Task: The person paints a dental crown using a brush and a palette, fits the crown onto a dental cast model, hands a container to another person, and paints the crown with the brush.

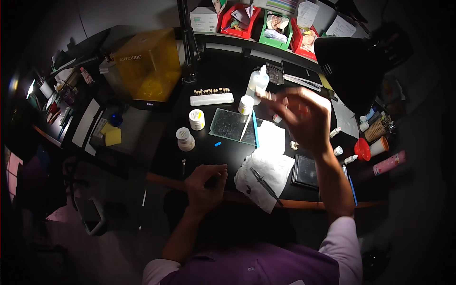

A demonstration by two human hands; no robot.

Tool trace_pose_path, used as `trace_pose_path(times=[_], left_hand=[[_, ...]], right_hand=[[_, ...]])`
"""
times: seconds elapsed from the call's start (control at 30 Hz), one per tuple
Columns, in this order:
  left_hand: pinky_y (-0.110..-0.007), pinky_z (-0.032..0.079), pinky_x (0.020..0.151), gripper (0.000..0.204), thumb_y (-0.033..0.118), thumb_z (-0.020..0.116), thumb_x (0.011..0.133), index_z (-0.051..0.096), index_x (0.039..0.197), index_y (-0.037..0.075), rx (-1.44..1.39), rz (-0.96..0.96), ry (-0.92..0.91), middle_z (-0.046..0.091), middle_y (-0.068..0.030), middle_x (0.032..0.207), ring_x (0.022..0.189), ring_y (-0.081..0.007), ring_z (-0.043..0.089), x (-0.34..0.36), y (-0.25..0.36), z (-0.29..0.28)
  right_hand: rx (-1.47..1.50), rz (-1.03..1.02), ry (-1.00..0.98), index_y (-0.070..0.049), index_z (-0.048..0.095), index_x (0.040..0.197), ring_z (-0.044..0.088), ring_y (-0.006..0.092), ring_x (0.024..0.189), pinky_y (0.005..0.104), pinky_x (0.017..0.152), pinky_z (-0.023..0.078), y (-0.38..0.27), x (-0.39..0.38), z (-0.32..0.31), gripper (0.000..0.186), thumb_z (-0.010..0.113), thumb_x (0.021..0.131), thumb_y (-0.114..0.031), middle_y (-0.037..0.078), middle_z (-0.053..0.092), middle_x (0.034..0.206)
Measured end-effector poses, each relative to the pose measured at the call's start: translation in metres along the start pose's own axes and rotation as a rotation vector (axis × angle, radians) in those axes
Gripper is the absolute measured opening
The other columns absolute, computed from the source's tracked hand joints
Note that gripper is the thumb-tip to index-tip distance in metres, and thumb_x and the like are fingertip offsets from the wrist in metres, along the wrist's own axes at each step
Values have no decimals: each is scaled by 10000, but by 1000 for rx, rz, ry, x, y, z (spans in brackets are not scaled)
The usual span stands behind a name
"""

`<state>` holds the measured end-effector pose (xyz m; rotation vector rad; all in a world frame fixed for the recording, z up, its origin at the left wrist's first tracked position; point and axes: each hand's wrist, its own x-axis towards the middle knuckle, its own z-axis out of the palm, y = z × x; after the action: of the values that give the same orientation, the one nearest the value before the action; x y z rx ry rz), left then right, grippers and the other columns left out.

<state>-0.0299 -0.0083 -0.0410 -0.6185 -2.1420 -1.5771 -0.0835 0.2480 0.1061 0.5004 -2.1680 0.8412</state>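
My right hand point(301, 114) is raised over the desk's right side, its fingers smeared by motion, so any held item is unclear. It overlaps the view of a clear squeeze bottle point(259, 76). My left hand point(206, 183) is curled at the front edge, fingertips together, contents unclear. Between them lie white paper point(251, 190) and dark tweezers point(266, 183). Beyond are a glass slab point(228, 123) with a white stick point(245, 128), a blue stick point(256, 133), white jars point(196, 119) and a shade guide point(211, 98). A small blue piece point(218, 144) lies nearer.
A yellow-covered machine point(147, 66) stands back left. Red and green bins point(275, 38) line the rear shelf. A black lamp head point(346, 71) overhangs the right, above a red bowl point(362, 149), cups and small bottles. A black box point(304, 168) sits by the desk's front edge point(370, 203).
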Motion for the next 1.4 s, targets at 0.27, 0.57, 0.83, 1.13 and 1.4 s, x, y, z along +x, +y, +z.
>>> trace_pose_path(times=[0.27, 0.57, 0.83, 1.13, 1.4], left_hand=[[-263, 554, 649, 119, -42, 733, 833, 758, 947, -14, 26, 4, 66, 728, -105, 806, 688, -169, 709, 2, -14, 4], [-292, 531, 624, 132, -55, 742, 776, 749, 893, 5, -21, 63, 75, 710, -89, 768, 653, -193, 676, 8, -17, 6], [-311, 491, 597, 152, -61, 747, 764, 735, 896, 13, 62, 61, 92, 684, -74, 744, 617, -193, 633, 3, -22, -8], [-296, 496, 584, 142, -53, 750, 755, 737, 878, 17, 72, 90, 56, 676, -64, 722, 609, -185, 626, 2, -15, 4], [-291, 503, 594, 135, -36, 742, 750, 737, 874, 19, 68, 95, 78, 669, -59, 705, 605, -176, 623, 5, -12, 8]], right_hand=[[-556, 310, -108, -153, 775, 980, 757, 297, 883, 480, 734, 606, 98, 234, 103, 251, 646, 919, -359, 124, 763, 931], [-1302, -74, -131, -160, 774, 962, 758, 311, 826, 454, 718, 607, 194, 266, 160, 210, 650, 897, -316, 127, 764, 917], [-1109, -143, -384, -71, 761, 842, 743, 329, 919, 503, 842, 567, 185, 260, 194, 292, 612, 906, -313, 189, 758, 935], [-635, 258, -206, -21, 742, 1085, 735, 373, 1000, 449, 882, 595, 120, 260, 110, 537, 855, 691, -368, 233, 750, 1006], [-743, 253, -110, 8, 750, 1078, 730, 399, 1023, 474, 936, 593, 175, 268, 147, 389, 626, 933, -331, 239, 745, 1061]])
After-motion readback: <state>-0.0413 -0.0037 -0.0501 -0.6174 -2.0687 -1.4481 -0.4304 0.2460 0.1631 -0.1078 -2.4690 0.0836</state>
